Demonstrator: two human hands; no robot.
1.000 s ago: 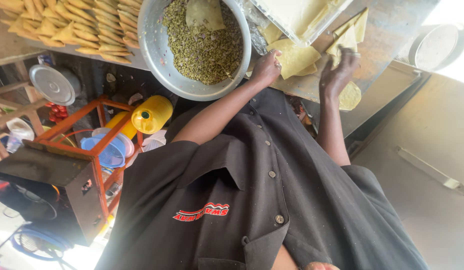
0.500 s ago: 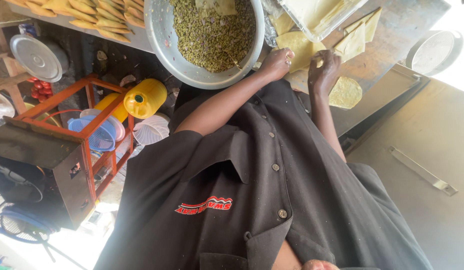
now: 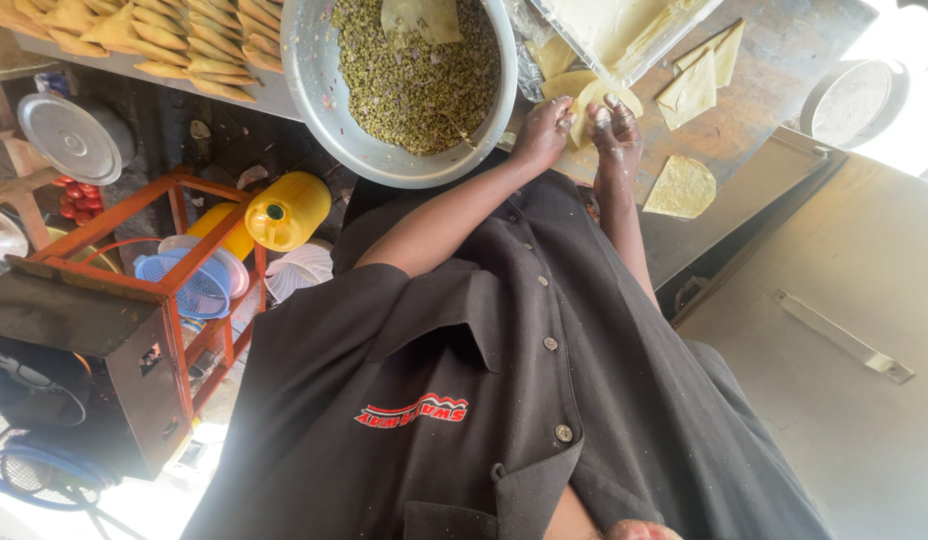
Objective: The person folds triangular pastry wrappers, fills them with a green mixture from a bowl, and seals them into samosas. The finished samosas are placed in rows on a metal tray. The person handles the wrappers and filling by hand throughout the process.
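My left hand (image 3: 540, 132) and my right hand (image 3: 614, 125) sit close together at the near edge of the wooden table (image 3: 774, 60), fingers dusted with flour. Both pinch a pale yellow pastry sheet (image 3: 587, 93) between them. Just left of my left hand stands a large metal bowl (image 3: 319, 100) full of a green lentil-and-onion filling (image 3: 414, 80), with one pastry piece (image 3: 421, 17) lying on top.
Rows of folded yellow pastries (image 3: 134, 30) lie at the far left. A tray of pastry sheets (image 3: 609, 25), folded triangles (image 3: 699, 85) and a round piece (image 3: 681, 187) are right of my hands. A sieve (image 3: 849, 100), an orange rack (image 3: 134, 215) and a yellow jerrycan (image 3: 289, 210) are nearby.
My right hand has moved left to meet my left hand. Both have closed on the pastry sheet near the bowl. The view has shifted slightly.
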